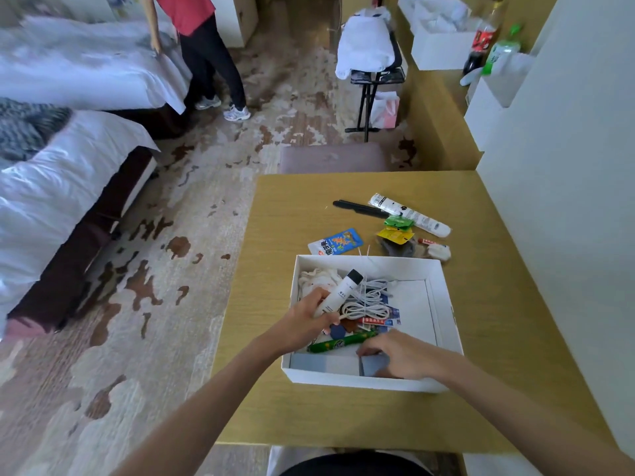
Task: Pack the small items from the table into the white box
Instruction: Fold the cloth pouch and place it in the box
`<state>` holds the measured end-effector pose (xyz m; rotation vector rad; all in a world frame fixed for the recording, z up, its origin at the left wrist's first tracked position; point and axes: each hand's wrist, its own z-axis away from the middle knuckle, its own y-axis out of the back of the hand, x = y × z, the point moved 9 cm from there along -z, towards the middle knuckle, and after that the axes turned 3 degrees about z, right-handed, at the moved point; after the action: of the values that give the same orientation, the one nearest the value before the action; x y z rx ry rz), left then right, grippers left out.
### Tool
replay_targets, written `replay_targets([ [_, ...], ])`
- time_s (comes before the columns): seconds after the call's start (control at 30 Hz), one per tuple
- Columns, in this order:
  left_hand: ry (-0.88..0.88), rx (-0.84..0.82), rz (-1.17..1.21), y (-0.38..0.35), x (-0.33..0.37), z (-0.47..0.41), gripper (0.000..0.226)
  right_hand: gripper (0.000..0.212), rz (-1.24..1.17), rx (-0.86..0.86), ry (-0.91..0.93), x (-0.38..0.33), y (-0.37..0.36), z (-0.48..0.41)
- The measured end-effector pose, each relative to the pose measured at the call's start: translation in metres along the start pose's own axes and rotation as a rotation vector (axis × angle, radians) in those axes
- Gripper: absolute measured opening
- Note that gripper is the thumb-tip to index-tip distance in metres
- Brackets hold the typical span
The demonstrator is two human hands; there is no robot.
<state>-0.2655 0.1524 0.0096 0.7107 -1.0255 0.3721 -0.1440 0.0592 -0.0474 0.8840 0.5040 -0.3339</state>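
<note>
A white box sits on the yellow-brown table. My left hand grips a white tube with a black cap over the box's left side. My right hand reaches into the box's near edge, fingers curled on a thin grey card-like item. Inside lie a coiled white cable, a green packet and small sachets. Beyond the box lie a blue snack packet, a black comb, a long white tube and green and yellow sachets.
A brown stool stands beyond the table. Two beds are on the left, and a person in a red top stands by the far one. A white wall borders the right. Bottles and white boxes sit at the far right.
</note>
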Motion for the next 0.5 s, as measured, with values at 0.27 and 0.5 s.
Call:
replay_targets([
  [0.27, 0.055, -0.035, -0.027, -0.002, -0.010, 0.004, 0.028, 0.041, -0.122, -0.021, -0.106, 0.013, 0.002, 0.000],
  [0.5, 0.076, -0.103, -0.149, -0.015, -0.012, -0.001, 0.026, 0.022, -0.201, -0.001, -0.100, 0.011, -0.002, 0.000],
])
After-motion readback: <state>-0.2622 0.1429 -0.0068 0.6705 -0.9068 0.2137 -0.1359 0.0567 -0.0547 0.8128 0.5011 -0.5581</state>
